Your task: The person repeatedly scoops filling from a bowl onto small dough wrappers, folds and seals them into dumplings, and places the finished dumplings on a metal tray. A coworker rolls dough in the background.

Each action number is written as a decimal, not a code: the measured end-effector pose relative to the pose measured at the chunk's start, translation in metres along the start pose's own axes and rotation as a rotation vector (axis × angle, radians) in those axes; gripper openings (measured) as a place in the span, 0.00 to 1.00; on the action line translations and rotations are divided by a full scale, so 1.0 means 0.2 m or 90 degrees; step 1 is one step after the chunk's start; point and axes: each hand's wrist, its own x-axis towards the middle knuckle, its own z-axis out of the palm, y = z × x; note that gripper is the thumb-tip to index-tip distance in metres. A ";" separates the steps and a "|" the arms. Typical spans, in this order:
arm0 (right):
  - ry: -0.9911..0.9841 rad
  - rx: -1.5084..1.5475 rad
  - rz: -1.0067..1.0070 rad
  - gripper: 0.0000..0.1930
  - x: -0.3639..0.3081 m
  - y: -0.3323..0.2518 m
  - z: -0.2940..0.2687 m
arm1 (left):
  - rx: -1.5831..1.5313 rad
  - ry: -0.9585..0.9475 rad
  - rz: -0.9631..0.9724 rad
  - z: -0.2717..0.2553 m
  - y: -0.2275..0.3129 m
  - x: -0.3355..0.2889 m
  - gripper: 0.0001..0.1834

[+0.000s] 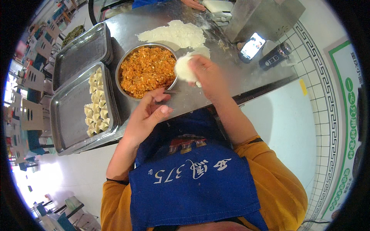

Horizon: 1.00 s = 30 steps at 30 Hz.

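Steel tabletop (131,23) is seen upper-centre; pale dough (184,70) is grasped by the right hand (210,77), rounded edge facing left, separated by a gap from the unclenched left hand (148,113).

Stretches out as a grey stainless-steel tabletop (243,79), dusted pale toward the far side. Carries, at the left, a far tray stack (79,63) and a near tray stack (69,123), both shallow, rectangular and metal. Bears a round metal bowl (117,75) beside these. Holds a broad, ragged flour spread (173,32) beyond the bowl and to its right. Supports, toward the right end, a lit smartphone (253,46), a dark cylindrical device (275,56) near it, and a boxy metal unit (258,19) beyond.
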 end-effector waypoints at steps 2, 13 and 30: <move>-0.167 -0.095 0.043 0.12 -0.08 -0.08 0.10 | -0.051 -0.005 -0.016 0.02 -0.02 0.03 0.26; 0.000 -0.770 -0.435 0.16 -0.09 -0.10 0.18 | -0.205 0.100 -0.102 -0.04 -0.11 -0.08 0.15; -0.289 -0.911 -0.381 0.10 -0.09 -0.10 0.27 | 0.305 0.194 -0.015 -0.23 -0.36 -0.19 0.08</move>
